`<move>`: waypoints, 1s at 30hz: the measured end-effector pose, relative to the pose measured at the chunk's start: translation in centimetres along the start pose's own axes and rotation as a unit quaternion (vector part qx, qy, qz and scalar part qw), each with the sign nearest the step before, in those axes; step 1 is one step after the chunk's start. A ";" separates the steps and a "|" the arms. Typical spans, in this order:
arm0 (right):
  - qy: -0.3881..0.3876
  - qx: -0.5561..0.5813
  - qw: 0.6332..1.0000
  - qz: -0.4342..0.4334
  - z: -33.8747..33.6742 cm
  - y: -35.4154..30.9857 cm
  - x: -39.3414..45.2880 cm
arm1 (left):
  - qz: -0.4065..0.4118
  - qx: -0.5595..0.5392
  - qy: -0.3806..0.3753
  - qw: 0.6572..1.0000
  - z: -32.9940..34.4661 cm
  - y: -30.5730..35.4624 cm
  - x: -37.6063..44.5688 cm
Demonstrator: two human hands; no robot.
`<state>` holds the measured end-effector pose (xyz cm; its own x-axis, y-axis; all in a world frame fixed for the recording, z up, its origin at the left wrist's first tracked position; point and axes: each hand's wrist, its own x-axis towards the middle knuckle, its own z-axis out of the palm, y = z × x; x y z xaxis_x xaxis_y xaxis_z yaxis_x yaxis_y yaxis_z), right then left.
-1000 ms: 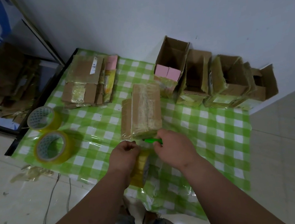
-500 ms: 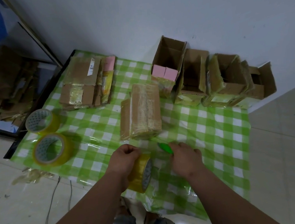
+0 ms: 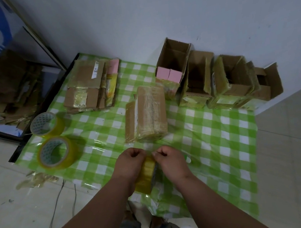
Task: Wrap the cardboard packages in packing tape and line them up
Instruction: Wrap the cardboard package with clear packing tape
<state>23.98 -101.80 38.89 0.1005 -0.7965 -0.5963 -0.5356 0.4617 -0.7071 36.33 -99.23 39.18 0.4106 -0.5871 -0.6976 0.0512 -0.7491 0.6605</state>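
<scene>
Both hands [image 3: 148, 162] grip tape roll [image 3: 146, 172].

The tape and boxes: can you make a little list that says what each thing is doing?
held tape roll: gripped by left hand; right hand pinches at its top edge
wrapped package: lying on checked cloth, beyond the hands
spare tape rolls: two, on the cloth's left side
open boxes: lined up along the wall
flattened cardboard: stacked at far left
</scene>
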 end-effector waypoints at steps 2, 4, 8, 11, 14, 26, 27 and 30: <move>-0.004 0.009 1.000 -0.002 0.0 0.2 0.0 | 0.021 0.022 0.058 0.998 -0.2 0.1 0.0; -0.014 0.034 0.999 -0.005 -0.1 0.4 0.0 | 0.147 0.098 0.139 0.974 -1.1 0.7 -0.3; -0.034 0.062 0.997 0.000 -0.1 0.3 -0.2 | 0.450 0.354 0.108 0.813 -1.1 3.8 0.6; -0.047 0.096 0.994 0.003 -0.1 0.1 -0.6 | 0.412 0.513 -0.003 0.753 -0.7 5.4 2.3; -0.040 0.128 0.991 0.021 -0.7 0.4 -0.7 | 0.405 0.542 -0.008 0.737 -1.7 5.3 3.8; 0.001 0.185 0.983 0.015 -3.4 0.8 0.1 | 0.435 0.521 0.080 0.730 -1.7 4.3 4.4; -0.001 0.187 0.982 0.010 -3.5 0.7 0.2 | 0.431 0.531 0.082 0.725 -1.6 4.5 4.4; -0.003 0.193 0.981 -0.007 -4.0 0.3 0.4 | 0.415 0.557 0.086 0.715 -1.5 4.7 4.2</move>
<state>20.57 -103.52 40.00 0.1106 -0.8019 -0.5871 -0.1769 0.5654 -0.8056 39.63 -104.80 39.79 -0.0093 -0.9962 -0.0865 -0.9916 -0.0019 0.1291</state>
